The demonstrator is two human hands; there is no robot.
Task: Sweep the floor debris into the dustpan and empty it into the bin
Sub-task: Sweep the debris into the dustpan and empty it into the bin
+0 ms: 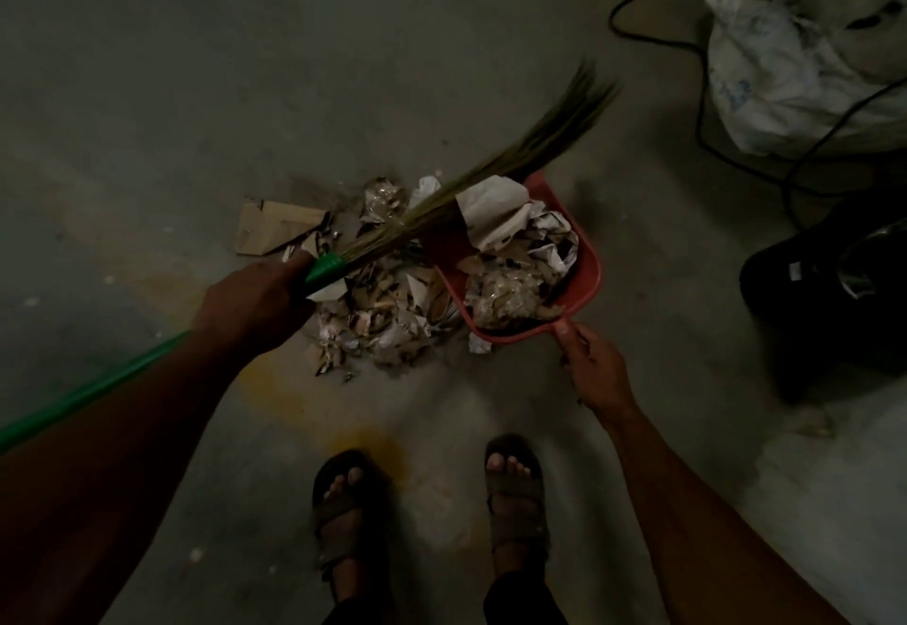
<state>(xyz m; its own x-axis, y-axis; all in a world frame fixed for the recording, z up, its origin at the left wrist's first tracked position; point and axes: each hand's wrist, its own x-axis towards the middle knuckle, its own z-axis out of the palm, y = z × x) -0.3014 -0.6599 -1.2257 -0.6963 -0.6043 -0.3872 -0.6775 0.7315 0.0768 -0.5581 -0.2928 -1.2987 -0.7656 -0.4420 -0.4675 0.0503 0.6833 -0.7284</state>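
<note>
About halfway by my guess: the red plastic dustpan [586,271], mid-floor, is already heaped with crumpled paper, but a pile of torn paper and cardboard scraps [378,325] lies just left of its lip. The left hand [255,303] grips the green-handled straw broom [441,207], and the right hand [596,369] is wrapped around the dustpan handle. Nothing's been dumped yet; the white plastic bag [795,60] at the floor's far right might be the bin.
</note>
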